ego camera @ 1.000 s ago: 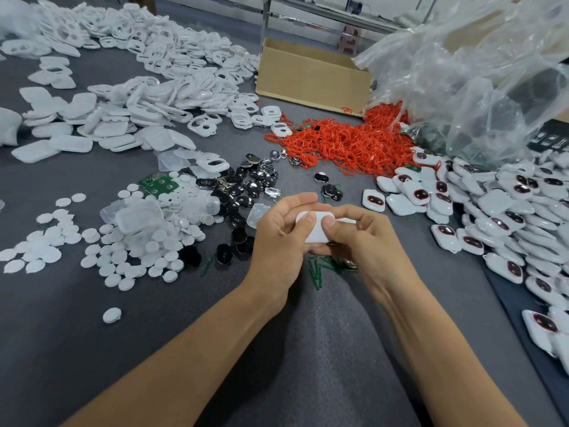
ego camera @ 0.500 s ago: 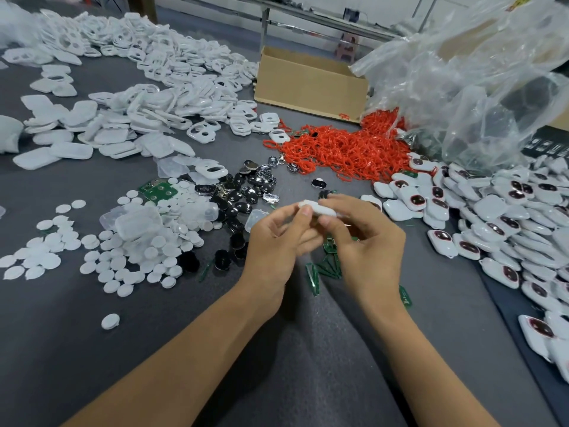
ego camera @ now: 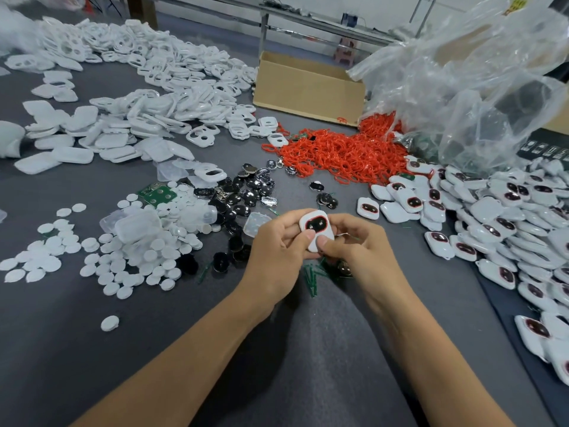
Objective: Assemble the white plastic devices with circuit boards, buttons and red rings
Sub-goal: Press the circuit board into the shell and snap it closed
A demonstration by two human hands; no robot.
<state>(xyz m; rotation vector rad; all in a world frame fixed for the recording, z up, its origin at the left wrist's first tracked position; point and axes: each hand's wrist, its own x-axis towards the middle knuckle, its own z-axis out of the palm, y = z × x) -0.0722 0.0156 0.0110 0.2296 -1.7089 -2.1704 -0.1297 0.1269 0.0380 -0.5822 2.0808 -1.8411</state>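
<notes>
— Where's the piece being worked on?

— Right in the middle, over the grey table point(ego camera: 92, 349). It's a white device point(ego camera: 317, 231), face up, with a red ring round its dark window. Both hands grip it: the left hand point(ego camera: 277, 251) curls round its left side with the thumb on the lower edge, and the right hand point(ego camera: 357, 245) holds the right side, thumb pressed beside the other.

— And around it?

— Taking the hands as the centre, there's a heap of red rings point(ego camera: 345, 152) at one o'clock and a big pile of finished devices point(ego camera: 492, 211) at three. White discs point(ego camera: 123, 257) are scattered at nine, and a green circuit board point(ego camera: 157, 194) lies at ten. Black shiny pieces point(ego camera: 243, 192) sit at eleven, quite near. Thin green strips point(ego camera: 311, 277) lie just below the hands, at six.

— Farther back?

— White shells point(ego camera: 138, 97) are heaped at eleven, a cardboard box point(ego camera: 308, 87) stands at twelve, and a crumpled clear plastic bag point(ego camera: 477, 81) is at two.
</notes>
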